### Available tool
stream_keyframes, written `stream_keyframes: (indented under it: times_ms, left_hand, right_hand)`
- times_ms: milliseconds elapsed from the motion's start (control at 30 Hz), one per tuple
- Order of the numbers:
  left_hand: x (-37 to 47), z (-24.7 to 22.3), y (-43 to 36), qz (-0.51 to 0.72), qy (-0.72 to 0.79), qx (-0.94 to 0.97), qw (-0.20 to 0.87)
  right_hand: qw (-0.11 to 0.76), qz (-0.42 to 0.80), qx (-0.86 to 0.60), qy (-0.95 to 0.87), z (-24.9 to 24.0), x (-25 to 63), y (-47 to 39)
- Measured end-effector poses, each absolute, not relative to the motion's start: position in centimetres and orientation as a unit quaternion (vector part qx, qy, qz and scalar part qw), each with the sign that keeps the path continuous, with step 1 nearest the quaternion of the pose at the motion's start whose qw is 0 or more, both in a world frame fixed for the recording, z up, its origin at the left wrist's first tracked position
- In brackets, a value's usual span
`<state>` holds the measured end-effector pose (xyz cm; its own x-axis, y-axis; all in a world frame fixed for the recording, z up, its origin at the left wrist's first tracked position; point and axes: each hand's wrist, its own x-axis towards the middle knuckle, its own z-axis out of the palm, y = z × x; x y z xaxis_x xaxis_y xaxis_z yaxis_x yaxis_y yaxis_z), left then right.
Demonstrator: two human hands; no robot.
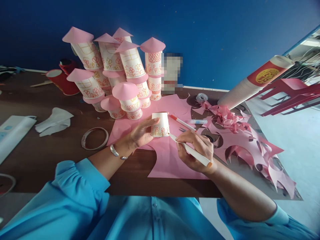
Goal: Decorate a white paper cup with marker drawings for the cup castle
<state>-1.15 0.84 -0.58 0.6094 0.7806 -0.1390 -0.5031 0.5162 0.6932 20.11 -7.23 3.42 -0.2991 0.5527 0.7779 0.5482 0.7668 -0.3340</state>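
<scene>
My left hand (141,133) grips a white paper cup (160,125) turned upside down, its thumb across the near side. Red and yellow flowers are drawn around the cup's lower band. In my right hand (196,148) is a white marker (193,154) with an orange end, its tip at the cup's lower right edge. Beneath both hands lies pink paper (172,163). A second marker, white with a red cap (176,118), rests on the paper just beyond my right hand. Behind the cup stand several decorated cup towers (132,63) with pink cone roofs.
Pink paper scraps (232,120) and cut sheets (246,143) cover the right side, near a tall stack of cups (242,90). A tape roll (95,138), crumpled white paper (55,121) and a red cup (62,81) are on the left. A blue wall (212,40) stands behind.
</scene>
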Motion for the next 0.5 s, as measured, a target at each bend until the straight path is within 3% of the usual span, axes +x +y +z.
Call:
stream_keyframes:
  times_ms: [500]
  left_hand:
    - [-1.18,-0.95,1.03,0.37,0.213,0.309,0.85]
  right_hand:
    - [0.478,0.009,-0.34,-0.81,3.12,19.78,-7.14]
